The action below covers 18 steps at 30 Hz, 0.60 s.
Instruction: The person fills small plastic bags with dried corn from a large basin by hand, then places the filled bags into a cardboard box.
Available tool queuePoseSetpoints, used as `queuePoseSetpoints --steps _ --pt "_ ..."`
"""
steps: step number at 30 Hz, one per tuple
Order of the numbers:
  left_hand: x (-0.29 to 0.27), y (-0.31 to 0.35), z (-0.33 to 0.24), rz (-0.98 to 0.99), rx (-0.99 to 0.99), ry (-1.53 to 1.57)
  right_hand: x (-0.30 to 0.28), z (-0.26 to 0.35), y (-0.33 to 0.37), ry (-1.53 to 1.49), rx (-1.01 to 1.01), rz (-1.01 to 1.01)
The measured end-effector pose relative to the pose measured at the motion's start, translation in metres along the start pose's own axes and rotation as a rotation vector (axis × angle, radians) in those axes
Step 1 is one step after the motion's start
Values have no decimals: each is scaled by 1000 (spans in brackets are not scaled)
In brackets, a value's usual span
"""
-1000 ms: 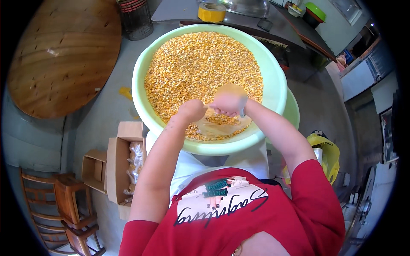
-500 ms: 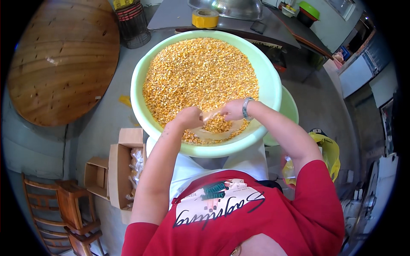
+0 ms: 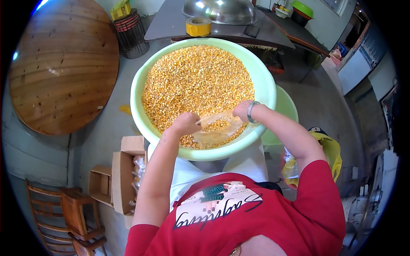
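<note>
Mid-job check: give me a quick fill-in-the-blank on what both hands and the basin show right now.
1. Both hands hold a clear plastic ____ open over the basin.
2. The basin is filled with yellow ____.
3. The right hand wears a ____ at the wrist.
4. The left hand pinches the bag's ____ edge.

Missing: bag; corn kernels; bracelet; left

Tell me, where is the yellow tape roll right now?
In the head view the yellow tape roll lies top centre on the grey table, beyond the green basin.

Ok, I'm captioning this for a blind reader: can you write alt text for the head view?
Both hands, left hand and right hand, hold a clear plastic bag open over a large pale green plastic basin full of yellow corn kernels. A round wooden tabletop lies to the left.
</note>
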State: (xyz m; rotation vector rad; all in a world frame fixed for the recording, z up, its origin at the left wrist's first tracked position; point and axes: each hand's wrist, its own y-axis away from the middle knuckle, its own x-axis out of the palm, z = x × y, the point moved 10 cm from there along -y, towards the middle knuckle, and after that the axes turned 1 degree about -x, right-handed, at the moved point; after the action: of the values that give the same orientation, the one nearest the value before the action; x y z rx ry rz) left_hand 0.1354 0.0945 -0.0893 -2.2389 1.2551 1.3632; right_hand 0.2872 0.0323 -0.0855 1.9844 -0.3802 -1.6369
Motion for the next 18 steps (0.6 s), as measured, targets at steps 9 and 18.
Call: queuePoseSetpoints --steps 9,18 --pt "20 5 -11 194 44 -32 3 16 -15 -76 176 78" --pt "21 1 -13 176 90 -66 36 -9 -37 -50 92 128"
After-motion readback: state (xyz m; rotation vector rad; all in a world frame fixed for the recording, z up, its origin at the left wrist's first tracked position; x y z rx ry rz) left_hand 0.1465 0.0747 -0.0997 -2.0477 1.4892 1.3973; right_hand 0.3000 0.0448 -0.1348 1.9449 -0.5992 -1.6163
